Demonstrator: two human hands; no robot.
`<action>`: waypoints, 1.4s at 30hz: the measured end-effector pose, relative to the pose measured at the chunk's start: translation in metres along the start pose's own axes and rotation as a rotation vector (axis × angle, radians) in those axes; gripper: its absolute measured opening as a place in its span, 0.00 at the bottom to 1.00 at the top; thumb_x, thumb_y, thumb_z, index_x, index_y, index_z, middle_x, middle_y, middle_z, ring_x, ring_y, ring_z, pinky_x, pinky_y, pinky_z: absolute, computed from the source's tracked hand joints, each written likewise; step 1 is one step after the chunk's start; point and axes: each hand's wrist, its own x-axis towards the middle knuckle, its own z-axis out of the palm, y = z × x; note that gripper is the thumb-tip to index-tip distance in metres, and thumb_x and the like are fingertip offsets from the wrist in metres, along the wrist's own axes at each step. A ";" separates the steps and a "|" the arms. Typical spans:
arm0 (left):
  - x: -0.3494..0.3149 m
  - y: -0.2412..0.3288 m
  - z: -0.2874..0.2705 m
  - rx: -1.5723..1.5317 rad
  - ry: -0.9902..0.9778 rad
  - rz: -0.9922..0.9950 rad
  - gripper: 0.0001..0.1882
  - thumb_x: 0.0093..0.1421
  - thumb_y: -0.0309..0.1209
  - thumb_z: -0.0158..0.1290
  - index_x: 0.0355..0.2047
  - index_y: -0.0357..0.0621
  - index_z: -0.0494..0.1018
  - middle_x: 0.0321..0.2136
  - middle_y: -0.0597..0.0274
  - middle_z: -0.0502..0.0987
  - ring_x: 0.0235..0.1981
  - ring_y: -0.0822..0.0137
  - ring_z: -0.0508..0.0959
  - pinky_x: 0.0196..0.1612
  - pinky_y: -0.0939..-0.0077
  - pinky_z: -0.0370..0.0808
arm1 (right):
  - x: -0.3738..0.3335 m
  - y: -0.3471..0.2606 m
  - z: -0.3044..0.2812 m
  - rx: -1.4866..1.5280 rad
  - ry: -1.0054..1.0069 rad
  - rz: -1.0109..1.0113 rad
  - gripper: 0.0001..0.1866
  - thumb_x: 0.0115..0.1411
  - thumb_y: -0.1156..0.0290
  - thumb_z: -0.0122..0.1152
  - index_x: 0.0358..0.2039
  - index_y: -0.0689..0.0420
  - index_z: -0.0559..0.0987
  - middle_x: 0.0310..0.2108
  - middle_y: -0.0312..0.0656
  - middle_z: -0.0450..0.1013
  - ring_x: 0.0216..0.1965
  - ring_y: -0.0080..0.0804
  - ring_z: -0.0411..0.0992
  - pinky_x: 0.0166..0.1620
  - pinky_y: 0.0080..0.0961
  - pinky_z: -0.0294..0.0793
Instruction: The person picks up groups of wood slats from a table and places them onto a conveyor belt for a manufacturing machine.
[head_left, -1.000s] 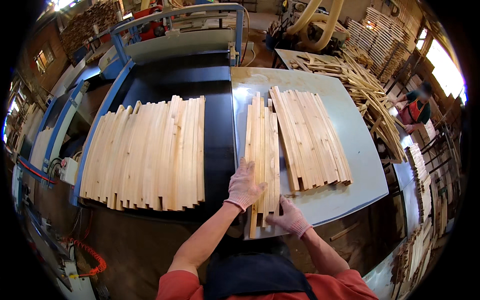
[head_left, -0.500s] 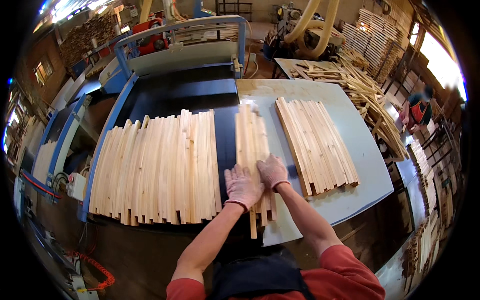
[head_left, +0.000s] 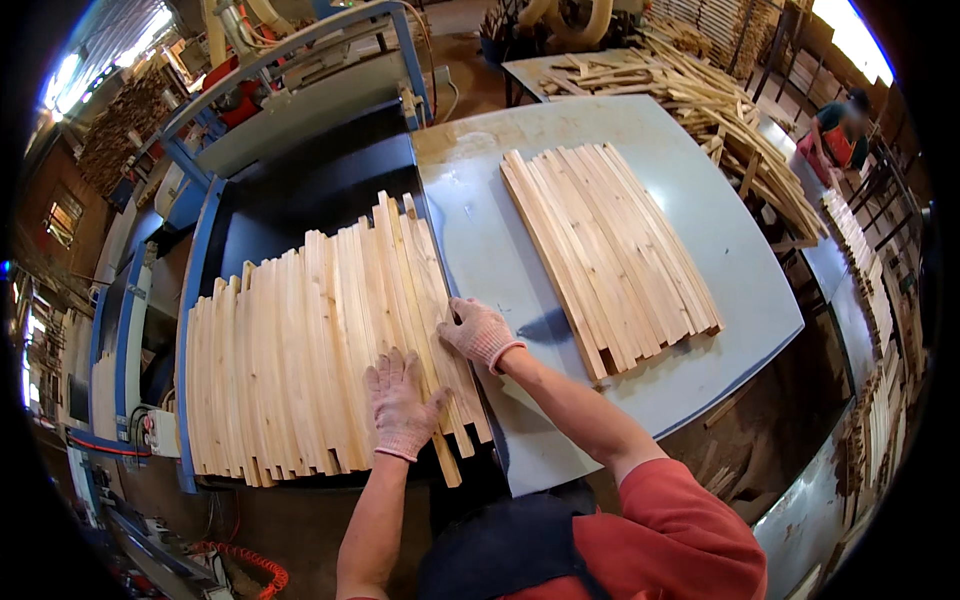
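Observation:
A wide row of pale wooden strips (head_left: pixel 300 360) lies side by side on the dark machine bed, with uneven ends. My left hand (head_left: pixel 400 400), in a light knit glove, lies flat on the strips near the row's right end, fingers spread. Beneath my hands, the rightmost strips slant a little, and one yellowish strip (head_left: pixel 447 462) juts toward me. My gloved right hand (head_left: pixel 480 332) rests against the row's right edge, thumb and forefinger apart, fingertips touching the outer strip. A second group of strips (head_left: pixel 615 255) lies on the grey table to the right.
The grey metal table (head_left: pixel 740 290) adjoins the machine bed (head_left: pixel 300 185). A blue frame (head_left: pixel 280 70) spans its far end. Loose wood (head_left: pixel 690 110) is heaped at the back right. Another person (head_left: pixel 838 140) stands at the far right. A red coiled hose (head_left: pixel 255 560) hangs lower left.
The separate bundle of strips has moved left and now joins the wide row. My left hand has moved onto the row; my right hand followed to its edge. The view has shifted.

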 end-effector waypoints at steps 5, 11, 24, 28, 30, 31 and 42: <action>0.001 -0.002 0.002 -0.079 0.014 -0.019 0.50 0.63 0.65 0.57 0.73 0.41 0.64 0.75 0.36 0.60 0.77 0.40 0.57 0.80 0.46 0.44 | -0.045 0.015 -0.007 0.124 -0.051 -0.001 0.34 0.62 0.49 0.62 0.59 0.63 0.74 0.50 0.59 0.77 0.55 0.60 0.76 0.59 0.47 0.76; 0.001 -0.007 0.006 -0.088 0.011 -0.036 0.48 0.63 0.60 0.59 0.74 0.41 0.64 0.75 0.37 0.60 0.78 0.41 0.56 0.80 0.46 0.43 | -0.147 0.002 -0.004 -0.152 -0.271 -0.061 0.51 0.56 0.49 0.70 0.74 0.60 0.60 0.56 0.58 0.74 0.60 0.57 0.75 0.61 0.45 0.76; -0.082 -0.137 -0.035 -0.785 0.277 0.072 0.31 0.67 0.37 0.63 0.65 0.32 0.71 0.64 0.37 0.74 0.67 0.40 0.72 0.70 0.54 0.70 | -0.197 -0.060 0.015 -0.310 0.045 0.034 0.39 0.58 0.67 0.58 0.72 0.60 0.66 0.48 0.57 0.78 0.51 0.58 0.79 0.55 0.50 0.79; -0.141 -0.224 -0.042 -0.897 0.440 -0.160 0.30 0.71 0.37 0.59 0.66 0.30 0.70 0.66 0.41 0.74 0.69 0.47 0.72 0.70 0.58 0.69 | -0.205 -0.057 0.033 -0.313 0.183 0.097 0.42 0.55 0.64 0.60 0.72 0.60 0.68 0.48 0.58 0.79 0.50 0.57 0.79 0.56 0.49 0.78; -0.163 -0.266 -0.048 -0.839 0.540 -0.301 0.30 0.71 0.36 0.58 0.67 0.29 0.69 0.66 0.41 0.73 0.69 0.48 0.72 0.71 0.59 0.68 | -0.200 -0.046 0.047 -0.218 0.158 0.196 0.40 0.62 0.61 0.61 0.74 0.60 0.66 0.52 0.62 0.79 0.51 0.62 0.80 0.57 0.51 0.78; -0.175 -0.287 -0.055 -0.798 0.595 -0.381 0.30 0.71 0.36 0.58 0.67 0.29 0.69 0.67 0.41 0.73 0.69 0.48 0.72 0.72 0.59 0.67 | -0.201 -0.068 0.042 -0.076 0.109 0.327 0.42 0.61 0.61 0.64 0.74 0.62 0.65 0.52 0.63 0.80 0.51 0.61 0.81 0.55 0.46 0.80; -0.241 -0.534 -0.176 0.332 0.419 -1.088 0.51 0.63 0.55 0.58 0.78 0.38 0.54 0.76 0.40 0.58 0.78 0.43 0.56 0.78 0.51 0.53 | -0.192 0.025 0.083 0.162 0.439 0.036 0.40 0.63 0.78 0.58 0.76 0.62 0.62 0.39 0.43 0.82 0.35 0.28 0.78 0.40 0.29 0.79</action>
